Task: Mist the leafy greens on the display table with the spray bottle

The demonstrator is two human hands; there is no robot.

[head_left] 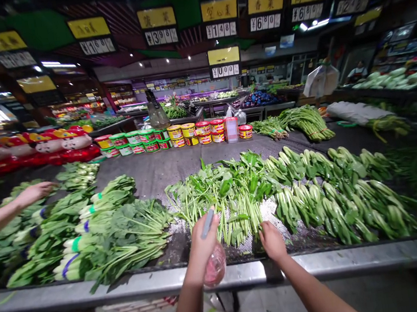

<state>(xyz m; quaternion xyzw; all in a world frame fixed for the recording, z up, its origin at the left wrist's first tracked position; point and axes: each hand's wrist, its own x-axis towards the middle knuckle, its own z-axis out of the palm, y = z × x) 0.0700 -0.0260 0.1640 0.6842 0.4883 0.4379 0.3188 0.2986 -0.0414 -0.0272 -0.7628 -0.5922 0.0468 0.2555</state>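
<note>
My left hand (pixel 202 243) is wrapped around a clear plastic spray bottle (pixel 215 269) with a grey top, held over the front of the produce stand. Beyond it lies a spread of water spinach (pixel 236 193), leaves to the back and cut stems towards me. My right hand (pixel 273 241) has its fingers curled at the stem ends on the right side of this spread, pinching at them; the fingertips are partly hidden. Right of that hand lie rows of wet bok choy (pixel 325 207). Left of the bottle is a pile of loose leafy greens (pixel 134 231).
Taped bunches of greens (pixel 70 264) fill the left, where another person's arm (pixel 27 198) reaches in. Stacked tubs (pixel 175 135) line the back beside red figurines (pixel 63 146). A metal rail (pixel 133 287) edges the front. Price signs (pixel 220 18) hang overhead.
</note>
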